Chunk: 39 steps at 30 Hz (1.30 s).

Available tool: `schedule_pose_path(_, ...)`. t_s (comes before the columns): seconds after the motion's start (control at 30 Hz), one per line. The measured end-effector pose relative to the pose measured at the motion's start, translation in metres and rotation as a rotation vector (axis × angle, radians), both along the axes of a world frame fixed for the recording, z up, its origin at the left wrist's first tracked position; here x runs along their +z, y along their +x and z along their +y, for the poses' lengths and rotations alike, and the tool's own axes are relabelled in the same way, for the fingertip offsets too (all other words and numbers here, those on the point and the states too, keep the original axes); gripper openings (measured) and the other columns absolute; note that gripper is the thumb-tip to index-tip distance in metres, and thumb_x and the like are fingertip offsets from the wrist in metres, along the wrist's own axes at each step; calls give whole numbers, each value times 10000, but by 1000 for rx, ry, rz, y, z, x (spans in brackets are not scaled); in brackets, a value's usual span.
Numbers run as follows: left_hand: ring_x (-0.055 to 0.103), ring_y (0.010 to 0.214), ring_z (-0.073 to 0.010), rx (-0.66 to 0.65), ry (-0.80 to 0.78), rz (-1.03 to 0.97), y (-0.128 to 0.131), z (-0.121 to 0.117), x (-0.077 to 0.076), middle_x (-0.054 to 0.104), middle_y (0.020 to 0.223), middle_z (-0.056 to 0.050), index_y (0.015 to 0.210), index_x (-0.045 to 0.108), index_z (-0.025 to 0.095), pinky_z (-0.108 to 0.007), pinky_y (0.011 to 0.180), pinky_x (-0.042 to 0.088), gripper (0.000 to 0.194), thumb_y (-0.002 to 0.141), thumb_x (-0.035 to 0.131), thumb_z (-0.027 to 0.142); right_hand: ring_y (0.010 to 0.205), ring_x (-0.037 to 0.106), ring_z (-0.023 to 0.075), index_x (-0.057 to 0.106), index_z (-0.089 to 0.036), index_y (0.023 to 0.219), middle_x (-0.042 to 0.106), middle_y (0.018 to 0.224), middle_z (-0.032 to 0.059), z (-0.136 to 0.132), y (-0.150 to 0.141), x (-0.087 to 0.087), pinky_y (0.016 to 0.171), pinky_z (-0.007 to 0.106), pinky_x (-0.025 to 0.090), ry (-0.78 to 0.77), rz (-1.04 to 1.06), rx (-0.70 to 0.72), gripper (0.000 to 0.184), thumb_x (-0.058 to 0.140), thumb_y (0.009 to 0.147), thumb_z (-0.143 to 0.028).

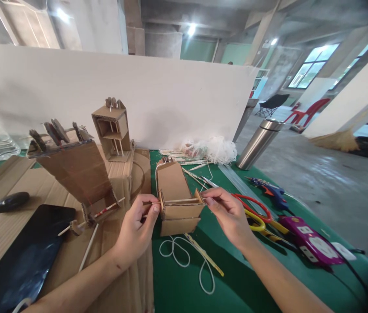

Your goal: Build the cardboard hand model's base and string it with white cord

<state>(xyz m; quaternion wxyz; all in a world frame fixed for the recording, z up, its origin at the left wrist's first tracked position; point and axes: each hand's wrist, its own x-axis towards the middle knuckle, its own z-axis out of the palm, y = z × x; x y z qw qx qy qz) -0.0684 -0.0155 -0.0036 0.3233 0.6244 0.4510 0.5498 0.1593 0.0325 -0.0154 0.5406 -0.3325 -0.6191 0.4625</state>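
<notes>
A small open cardboard box frame (174,196) stands on the green table mat (236,278). A thin wooden stick (179,201) runs across its front through both side walls. My left hand (137,230) pinches the stick's left end against the box wall. The stick's right end sits in the closed fingertips of my right hand (227,215). A white string (184,256) loops on the mat under the box.
Two taller cardboard models (73,167) (112,128) stand on flat cardboard sheets at left, beside a black tablet (24,256) and a black mouse (11,201). Scissors (255,213), a blue glue gun (273,191), a purple power strip (310,241) and a steel flask (259,143) lie right.
</notes>
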Motion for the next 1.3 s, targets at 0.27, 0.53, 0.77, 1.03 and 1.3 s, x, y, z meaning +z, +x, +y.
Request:
schedule_pose_path(0.27,541,654,-94,-7,20,15,0,2,0,557,729,20,933,480,191,-177,580,408,116,935,434,297,752,500,145,642,-246,889,587,871,14,0,0,0,636,252,385,-4,-20,-16,94,613,869,-333)
schedule_pose_path(0.53,521,642,-94,-3,26,22,-1,2,-1,544,722,22,933,474,193,-181,580,406,117,938,427,301,696,477,132,639,-246,873,582,825,4,-2,-1,3,598,239,370,9,-56,-38,105,609,868,-346)
schedule_pose_path(0.77,514,631,-93,2,14,25,0,0,0,533,710,25,924,470,193,-180,567,395,135,937,421,318,690,477,141,642,-236,861,573,782,6,-2,-1,7,575,239,369,28,-89,-64,126,613,860,-359)
schedule_pose_path(1.03,543,658,-107,11,2,26,1,1,1,550,736,12,924,473,191,-199,587,417,140,932,430,324,700,508,159,645,-239,837,590,778,15,-4,-3,12,609,258,411,46,-104,-87,131,610,855,-364)
schedule_pose_path(1.3,547,633,-111,11,-11,28,0,0,1,560,712,16,928,473,194,-197,552,401,151,926,439,340,687,521,150,649,-243,849,594,787,15,-4,-5,13,601,253,431,62,-74,-88,103,630,841,-344)
